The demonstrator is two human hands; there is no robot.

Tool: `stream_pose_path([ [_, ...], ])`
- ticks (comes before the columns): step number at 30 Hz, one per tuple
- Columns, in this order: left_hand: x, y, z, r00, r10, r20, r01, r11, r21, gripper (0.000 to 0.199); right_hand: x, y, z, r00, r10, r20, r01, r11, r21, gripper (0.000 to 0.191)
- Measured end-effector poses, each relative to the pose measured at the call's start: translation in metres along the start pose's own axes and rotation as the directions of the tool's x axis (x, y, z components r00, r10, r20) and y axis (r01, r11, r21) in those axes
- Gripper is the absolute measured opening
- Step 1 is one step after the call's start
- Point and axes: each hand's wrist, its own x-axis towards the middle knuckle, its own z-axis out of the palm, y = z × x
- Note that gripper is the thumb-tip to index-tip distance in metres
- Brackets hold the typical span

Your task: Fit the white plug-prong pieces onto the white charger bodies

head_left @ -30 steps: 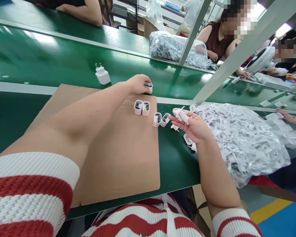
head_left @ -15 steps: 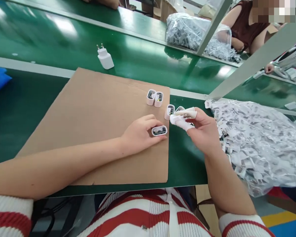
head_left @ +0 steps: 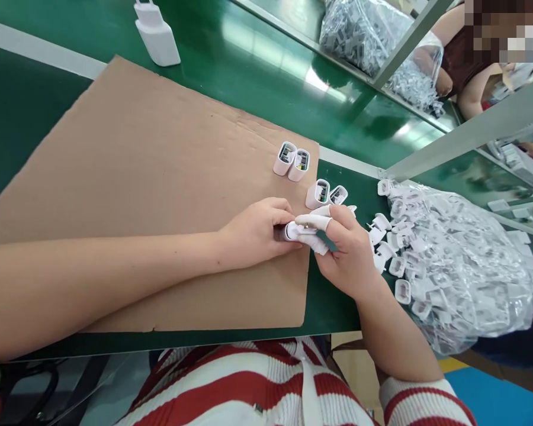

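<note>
My left hand [head_left: 255, 234] is closed round a white charger housing [head_left: 288, 232] at the right side of the cardboard sheet [head_left: 173, 160]. Its open end points right. My right hand [head_left: 349, 248], with white covers on thumb and fingers, pinches a small white plastic cap [head_left: 295, 229] against that open end. The fingers hide most of the cap, so how far it sits in the housing cannot be seen. Just beyond my hands stand open housings with circuit parts inside: a pair [head_left: 293, 161] on the cardboard and two more [head_left: 318, 194] by its right edge.
A clear plastic bag [head_left: 466, 254] of white caps lies on the right, with loose caps [head_left: 384, 248] spilling toward my right hand. A complete white charger [head_left: 157, 36] lies at the back left. Across the bench, a person sits by another bag [head_left: 359, 41] of parts, behind a metal post.
My right hand has moved left from beside the standing housings, bringing the cap to the housing in my left hand. The camera view has shifted and tilted.
</note>
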Motion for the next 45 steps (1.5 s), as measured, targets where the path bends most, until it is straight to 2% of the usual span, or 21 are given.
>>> stream_pose_path([
  [4, 0.0, -0.001, 0.0, 1.0, 0.0, -0.004, 0.0, 1.0, -0.018, 0.025, 0.002, -0.001, 0.001, 0.998, -0.04, 0.042, 0.042, 0.998, -0.037, 0.029],
  [7, 0.0, -0.001, 0.0, 1.0, -0.017, -0.003, 0.017, 1.0, -0.026, 0.027, 0.003, -0.003, 0.002, 0.999, -0.044, 0.029, 0.046, 0.997, -0.064, 0.024],
  [11, 0.001, 0.0, 0.001, 1.0, -0.029, -0.008, 0.029, 0.999, -0.016, 0.027, 0.004, -0.005, 0.005, 1.0, 0.006, -0.004, -0.007, 0.994, -0.111, 0.015],
  [21, -0.004, 0.001, 0.007, 0.997, -0.049, -0.055, 0.052, 0.998, 0.044, 0.02, -0.003, -0.012, 0.018, 0.99, 0.133, -0.049, -0.138, 0.983, -0.12, 0.015],
  [23, -0.005, 0.002, 0.007, 0.996, -0.055, -0.064, 0.06, 0.996, 0.073, 0.02, -0.004, -0.011, 0.02, 0.985, 0.158, -0.062, -0.163, 0.984, -0.078, 0.01],
  [25, -0.006, 0.007, 0.005, 0.997, -0.063, -0.054, 0.068, 0.993, 0.092, 0.022, -0.002, -0.006, 0.016, 0.977, 0.211, -0.031, -0.208, 0.976, 0.066, 0.005],
  [26, -0.006, 0.011, 0.002, 0.997, -0.072, -0.032, 0.075, 0.993, 0.092, 0.024, -0.001, -0.001, 0.011, 0.968, 0.25, -0.007, -0.246, 0.956, 0.162, 0.014],
  [28, -0.004, 0.02, -0.006, 0.996, -0.092, 0.011, 0.091, 0.993, 0.082, 0.027, 0.0, 0.01, -0.007, 0.933, 0.359, -0.009, -0.34, 0.892, 0.297, 0.036],
  [30, 0.002, 0.028, -0.021, 0.994, -0.109, 0.002, 0.108, 0.989, 0.098, 0.03, -0.002, 0.025, -0.028, 0.873, 0.473, -0.123, -0.429, 0.862, 0.27, 0.04],
  [32, 0.016, 0.03, -0.043, 0.98, -0.128, -0.152, 0.153, 0.975, 0.161, 0.034, -0.007, 0.041, -0.045, 0.815, 0.531, -0.23, -0.523, 0.846, 0.102, 0.027],
  [33, 0.027, 0.027, -0.055, 0.957, -0.129, -0.26, 0.184, 0.962, 0.201, 0.037, -0.011, 0.048, -0.05, 0.806, 0.544, -0.233, -0.558, 0.83, 0.003, 0.023],
  [35, 0.054, 0.011, -0.081, 0.882, -0.1, -0.461, 0.248, 0.93, 0.273, 0.042, -0.016, 0.061, -0.053, 0.81, 0.563, -0.163, -0.585, 0.794, -0.167, 0.022],
  [37, 0.086, -0.015, -0.106, 0.858, -0.082, -0.507, 0.264, 0.917, 0.299, 0.048, -0.019, 0.069, -0.048, 0.81, 0.583, -0.067, -0.575, 0.766, -0.288, 0.032],
  [39, 0.115, -0.045, -0.127, 0.842, -0.134, -0.522, 0.315, 0.908, 0.275, 0.057, -0.018, 0.072, -0.041, 0.787, 0.617, 0.012, -0.573, 0.738, -0.357, 0.036],
  [40, 0.127, -0.059, -0.136, 0.849, -0.187, -0.494, 0.354, 0.895, 0.27, 0.06, -0.016, 0.073, -0.039, 0.767, 0.64, 0.045, -0.585, 0.726, -0.362, 0.035],
  [42, 0.146, -0.082, -0.147, 0.82, -0.243, -0.519, 0.427, 0.863, 0.271, 0.06, -0.015, 0.073, -0.036, 0.735, 0.673, 0.079, -0.626, 0.719, -0.302, 0.034],
  [45, 0.156, -0.097, -0.153, 0.783, -0.322, -0.532, 0.52, 0.807, 0.278, 0.059, -0.015, 0.074, -0.038, 0.75, 0.66, 0.024, -0.654, 0.747, -0.12, 0.036],
])
